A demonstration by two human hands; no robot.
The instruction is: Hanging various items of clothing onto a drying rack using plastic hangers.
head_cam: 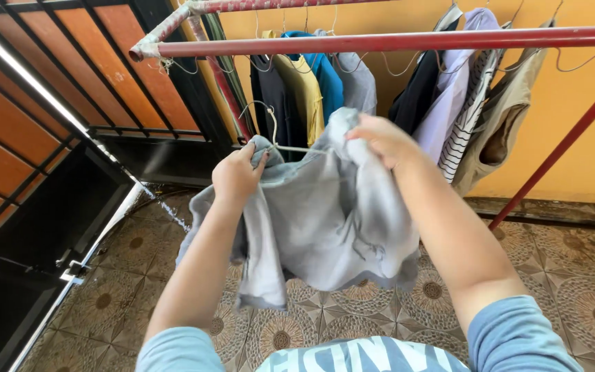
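Note:
I hold a grey garment [325, 220] up in front of me, with a thin wire hanger [273, 131] partly inside its upper edge. My left hand [237, 173] pinches the garment's left shoulder where the hanger wire enters. At the cloth's top right, my right hand [383, 138] grips a bunched fold. The hanger's hook rises between my hands, below the red rail [380, 43] of a drying rack. The rest of the garment hangs loose over my forearms.
Several clothes hang on wire hangers from the rack: dark, mustard and blue shirts [304, 86] on the left, a white and striped group [463, 103] on the right. A black and orange metal gate [49, 138] stands left. A slanted red rack leg [559, 148] crosses right, above patterned floor tiles [573, 275].

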